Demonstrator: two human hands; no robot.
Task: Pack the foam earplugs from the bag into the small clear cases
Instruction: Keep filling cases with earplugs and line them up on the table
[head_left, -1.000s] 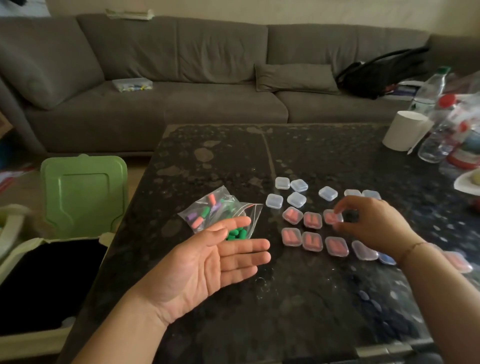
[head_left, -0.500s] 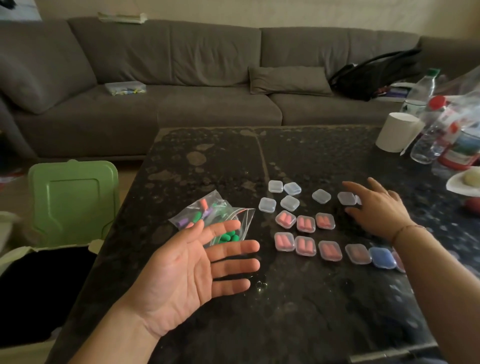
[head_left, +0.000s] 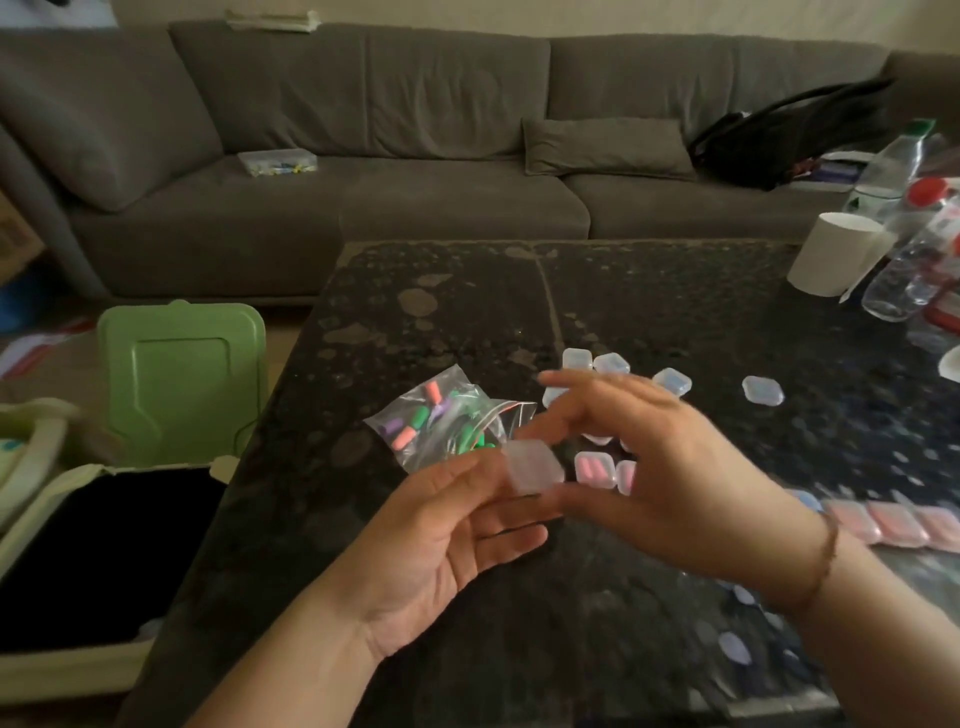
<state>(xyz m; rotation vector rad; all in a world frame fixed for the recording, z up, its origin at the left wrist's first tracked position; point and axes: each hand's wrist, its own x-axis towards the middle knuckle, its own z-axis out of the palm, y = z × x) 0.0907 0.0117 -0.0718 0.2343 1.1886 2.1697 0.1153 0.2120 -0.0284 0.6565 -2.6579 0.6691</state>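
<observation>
Left hand (head_left: 447, 540) palm-up, right hand (head_left: 670, 483) blurred; fingertips meet between them

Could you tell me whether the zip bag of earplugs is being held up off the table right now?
No, the bag lies on the table, beyond both hands.

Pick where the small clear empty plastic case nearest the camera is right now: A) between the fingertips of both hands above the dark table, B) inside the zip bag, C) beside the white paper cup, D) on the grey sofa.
A: the small clear empty plastic case sits between the left hand and the right hand, both blurred.
</observation>
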